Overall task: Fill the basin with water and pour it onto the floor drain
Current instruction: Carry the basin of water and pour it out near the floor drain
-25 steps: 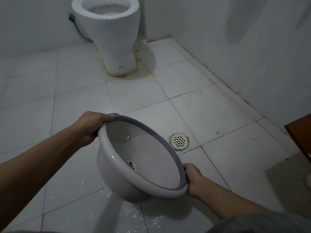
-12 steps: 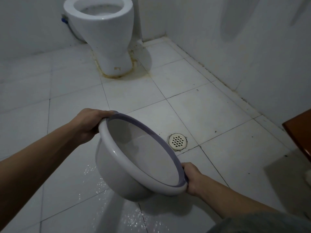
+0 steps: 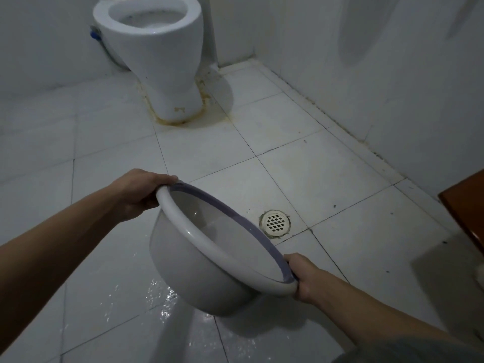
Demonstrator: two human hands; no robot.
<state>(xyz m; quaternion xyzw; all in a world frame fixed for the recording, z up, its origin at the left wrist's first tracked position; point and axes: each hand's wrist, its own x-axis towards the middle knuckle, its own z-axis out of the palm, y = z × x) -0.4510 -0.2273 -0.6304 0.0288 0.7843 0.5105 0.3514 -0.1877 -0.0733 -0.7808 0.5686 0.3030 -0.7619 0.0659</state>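
A white plastic basin (image 3: 199, 268) with a purple-edged rim hangs above the tiled floor, tilted with its mouth turned toward the right and away from me. My left hand (image 3: 138, 191) grips its far left rim. My right hand (image 3: 301, 277) grips the near right rim. A thin film of water shows inside the bowl. The round white floor drain (image 3: 275, 222) with its grid cover sits in the floor just right of the basin's rim, apart from it.
A white toilet (image 3: 159, 56) stands at the back against the wall. A white wall (image 3: 392, 74) runs along the right side. A brown wooden edge (image 3: 468, 213) juts in at the right. Wet patches (image 3: 157, 297) glisten on the floor under the basin.
The basin has tipped further toward the right, so its inside is less visible. The view has shifted slightly; the hands keep their grips.
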